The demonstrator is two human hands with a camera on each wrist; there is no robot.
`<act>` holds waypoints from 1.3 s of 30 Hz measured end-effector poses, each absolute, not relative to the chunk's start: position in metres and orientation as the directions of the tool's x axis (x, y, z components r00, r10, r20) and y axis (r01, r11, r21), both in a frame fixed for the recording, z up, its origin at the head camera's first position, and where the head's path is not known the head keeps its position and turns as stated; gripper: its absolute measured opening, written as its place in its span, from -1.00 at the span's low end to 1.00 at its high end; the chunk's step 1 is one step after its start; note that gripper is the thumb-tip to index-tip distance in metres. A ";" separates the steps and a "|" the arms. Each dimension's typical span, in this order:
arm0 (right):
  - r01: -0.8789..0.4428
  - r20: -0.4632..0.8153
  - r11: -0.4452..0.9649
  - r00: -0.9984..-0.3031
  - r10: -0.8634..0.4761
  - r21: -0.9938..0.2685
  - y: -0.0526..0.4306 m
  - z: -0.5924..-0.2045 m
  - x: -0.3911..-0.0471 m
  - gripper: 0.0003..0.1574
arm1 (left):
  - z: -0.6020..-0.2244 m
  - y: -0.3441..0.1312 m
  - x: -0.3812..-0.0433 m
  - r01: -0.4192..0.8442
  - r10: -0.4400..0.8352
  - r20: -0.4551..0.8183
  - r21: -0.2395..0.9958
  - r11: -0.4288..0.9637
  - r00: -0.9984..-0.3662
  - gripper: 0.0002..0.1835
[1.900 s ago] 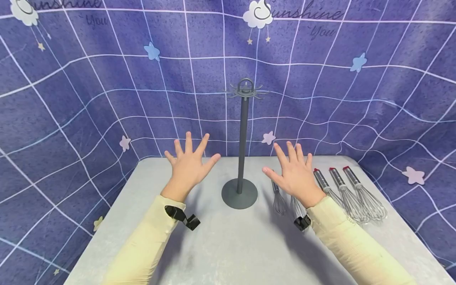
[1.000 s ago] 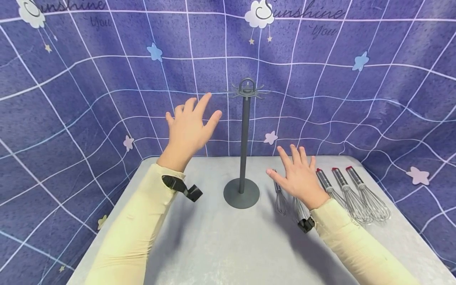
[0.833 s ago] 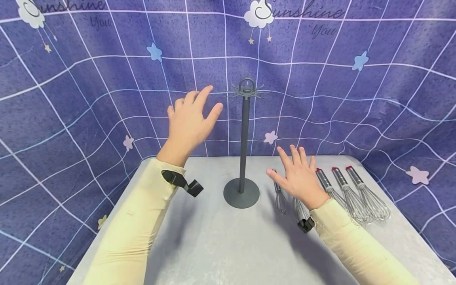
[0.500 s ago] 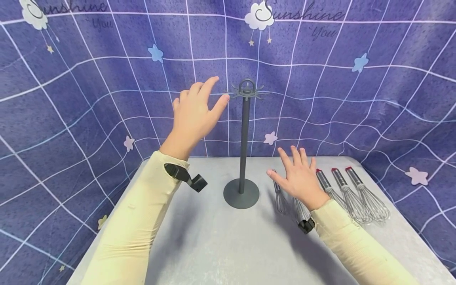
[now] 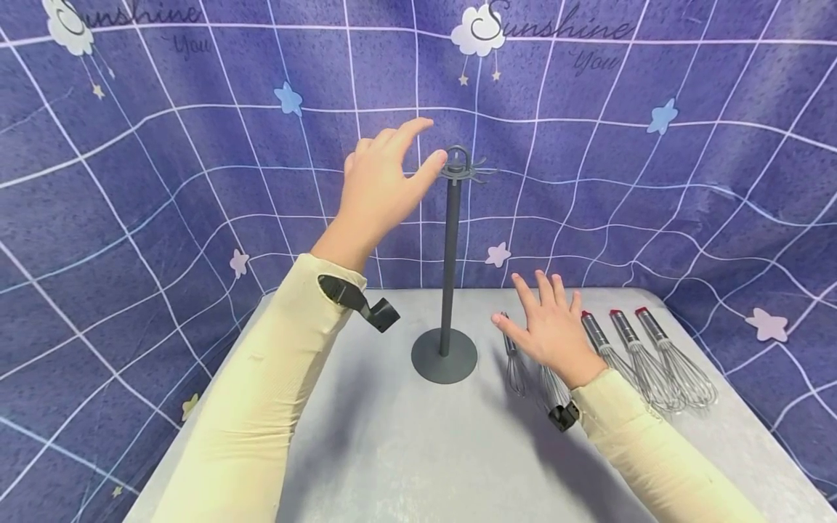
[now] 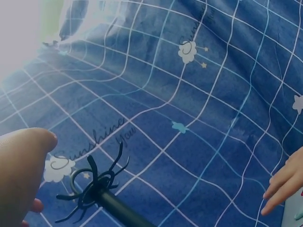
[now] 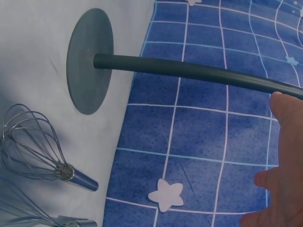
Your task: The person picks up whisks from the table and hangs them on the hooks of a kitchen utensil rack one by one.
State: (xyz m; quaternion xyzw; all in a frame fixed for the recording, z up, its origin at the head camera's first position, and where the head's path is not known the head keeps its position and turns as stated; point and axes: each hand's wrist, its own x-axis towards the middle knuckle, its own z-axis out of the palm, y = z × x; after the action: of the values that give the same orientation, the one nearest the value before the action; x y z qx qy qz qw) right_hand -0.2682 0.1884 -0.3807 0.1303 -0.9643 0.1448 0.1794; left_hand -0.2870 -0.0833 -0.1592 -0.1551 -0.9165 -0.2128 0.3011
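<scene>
A dark grey utensil stand (image 5: 450, 269) rises from a round base on the table, with a ring of hooks and a loop at its top. My left hand (image 5: 382, 181) is raised beside that top, fingers extended and nothing held; in the head view its thumb overlaps the hooks' left side. In the left wrist view the hooks (image 6: 97, 187) spread out just right of the thumb. My right hand (image 5: 552, 334) hovers with spread fingers over the whisks, holding nothing. A small whisk (image 5: 514, 370) lies left of it, and another whisk (image 5: 554, 388) is partly hidden beneath it.
Several whisks with red-tipped handles lie at the right of the pale table (image 5: 418, 450), the outermost whisk (image 5: 680, 363) near its right edge. A blue gridded cloth (image 5: 366, 58) hangs behind and along both sides.
My left hand has risen from low over the table and moved right to the stand's hooks. My right hand has stayed almost in place; the stand and whisks have not moved.
</scene>
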 end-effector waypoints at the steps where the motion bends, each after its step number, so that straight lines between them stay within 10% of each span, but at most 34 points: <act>1: -0.304 0.384 0.924 -0.902 -0.199 -0.234 0.188 -0.381 -0.268 0.12 | -0.158 -0.082 -0.288 0.425 0.160 0.620 0.306 0.852 -0.768 -0.39; 39: -0.290 0.373 0.925 -0.909 -0.187 -0.244 0.194 -0.392 -0.269 0.11 | -0.154 -0.050 -0.321 0.546 0.271 0.571 0.390 0.742 -0.775 -0.67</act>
State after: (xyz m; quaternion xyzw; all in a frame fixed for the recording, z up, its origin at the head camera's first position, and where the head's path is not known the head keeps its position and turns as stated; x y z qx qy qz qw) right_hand -0.2692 0.1944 -0.3919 0.1234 -0.9656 0.1486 0.1739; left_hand -0.3211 -0.0501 -0.1544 -0.2269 -0.9000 -0.2787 0.2468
